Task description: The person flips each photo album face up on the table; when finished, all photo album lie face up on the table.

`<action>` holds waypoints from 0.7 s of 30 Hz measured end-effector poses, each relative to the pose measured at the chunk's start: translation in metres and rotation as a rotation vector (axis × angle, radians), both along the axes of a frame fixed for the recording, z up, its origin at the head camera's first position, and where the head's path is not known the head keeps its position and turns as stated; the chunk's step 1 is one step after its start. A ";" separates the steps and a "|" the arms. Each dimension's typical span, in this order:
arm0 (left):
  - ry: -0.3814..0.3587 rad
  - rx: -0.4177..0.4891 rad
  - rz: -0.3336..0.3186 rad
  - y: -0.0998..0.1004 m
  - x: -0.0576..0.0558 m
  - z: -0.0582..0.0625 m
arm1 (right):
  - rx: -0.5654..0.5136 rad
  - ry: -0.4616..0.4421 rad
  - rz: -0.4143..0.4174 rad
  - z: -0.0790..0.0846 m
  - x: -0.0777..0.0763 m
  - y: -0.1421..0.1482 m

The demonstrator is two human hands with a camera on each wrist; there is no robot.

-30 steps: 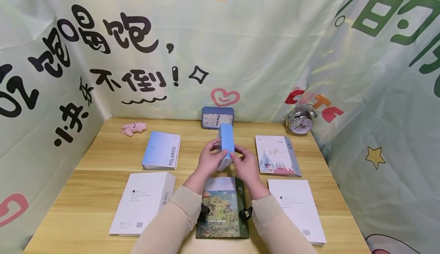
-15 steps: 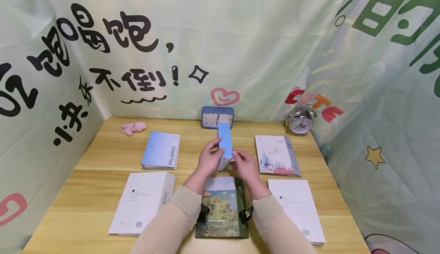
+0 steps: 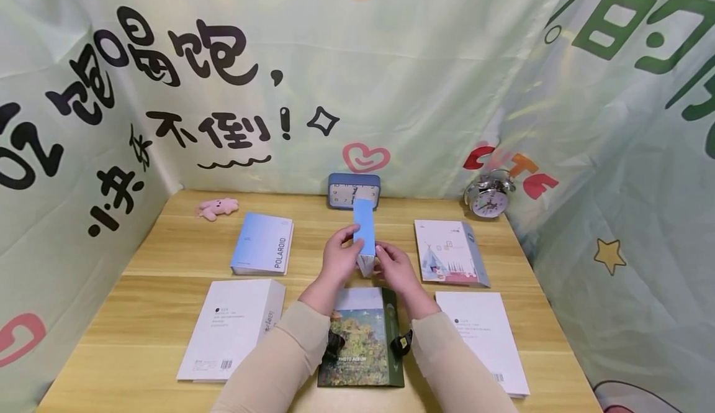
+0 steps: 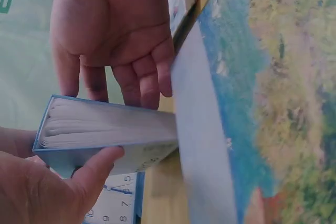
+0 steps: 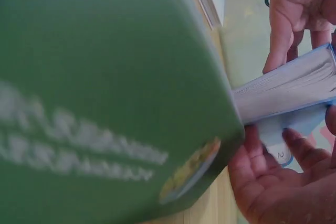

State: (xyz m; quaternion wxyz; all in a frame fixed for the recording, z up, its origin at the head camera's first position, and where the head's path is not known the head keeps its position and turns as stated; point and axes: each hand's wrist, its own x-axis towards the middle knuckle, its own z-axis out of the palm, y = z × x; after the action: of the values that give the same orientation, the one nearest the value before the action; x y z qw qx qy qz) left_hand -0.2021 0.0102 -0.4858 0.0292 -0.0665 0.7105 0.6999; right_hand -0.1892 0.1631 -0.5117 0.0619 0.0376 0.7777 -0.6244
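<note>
A small blue photo album [image 3: 364, 230] is held upright with its spine on top, and its white page edges [image 4: 100, 124] show at the near end. My left hand [image 3: 339, 258] grips it from the left, thumb by the spine and fingers against the left cover. On the other side, my right hand [image 3: 401, 270] touches the right cover with loosely extended fingers [image 4: 126, 80]. Whether the album's lower edge meets the table cannot be told. Below both hands lies a photo album with a painted garden cover [image 3: 357, 332].
A blue clock [image 3: 352, 190] stands behind the hands. A POLAROID album [image 3: 259, 243] and white album [image 3: 231, 329] lie left; a tent-print album [image 3: 447, 251] and another white album [image 3: 483, 338] lie right. A pink plush toy [image 3: 218, 208] and silver alarm clock [image 3: 490, 199] sit at the back.
The blue album has shifted slightly left and turned, showing more of its page ends. My right thumb has come off its spine; my left hand has stayed nearly still.
</note>
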 end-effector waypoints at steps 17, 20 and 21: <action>0.045 -0.372 -0.005 0.002 0.004 0.002 | 0.167 -0.089 0.083 -0.011 -0.009 0.006; 0.052 -0.385 -0.005 0.001 0.005 0.002 | 0.193 -0.072 0.097 -0.013 -0.011 0.007; 0.054 -0.389 -0.004 0.000 0.005 0.002 | 0.207 -0.061 0.101 -0.013 -0.011 0.007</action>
State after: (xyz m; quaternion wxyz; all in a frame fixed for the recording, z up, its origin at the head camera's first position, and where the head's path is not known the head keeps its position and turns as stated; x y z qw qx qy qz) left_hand -0.1971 0.0101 -0.4840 -0.0021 -0.0507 0.8331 0.5507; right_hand -0.2006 0.1700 -0.5246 0.1126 0.0234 0.8368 -0.5353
